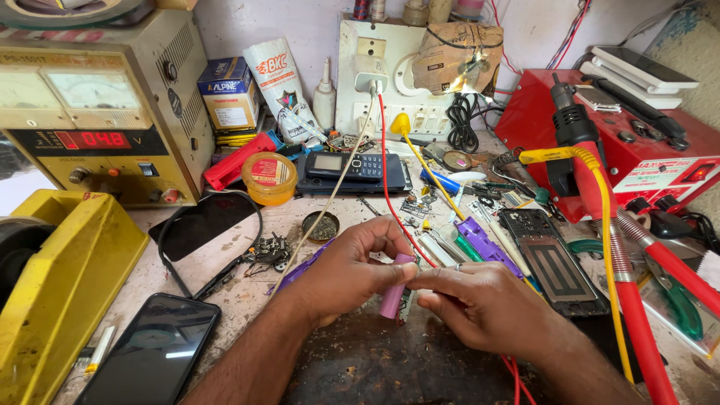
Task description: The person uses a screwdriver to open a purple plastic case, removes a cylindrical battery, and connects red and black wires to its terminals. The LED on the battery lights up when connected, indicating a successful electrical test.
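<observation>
Hands at centre of workbench (247, 300): left hand (349, 270) pinches pink cylindrical cell (395, 285) (held near-upright above the bench), right hand (487, 304) with fingertips closed on its upper end beside a red wire (390, 187).

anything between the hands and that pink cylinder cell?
No. The left hand already grips the pink cylindrical cell, and the right hand touches its top end with its fingertips. A red wire runs just behind but blocks nothing.

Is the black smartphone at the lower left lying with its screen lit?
No, the black smartphone lies dark, showing only reflections.
</observation>
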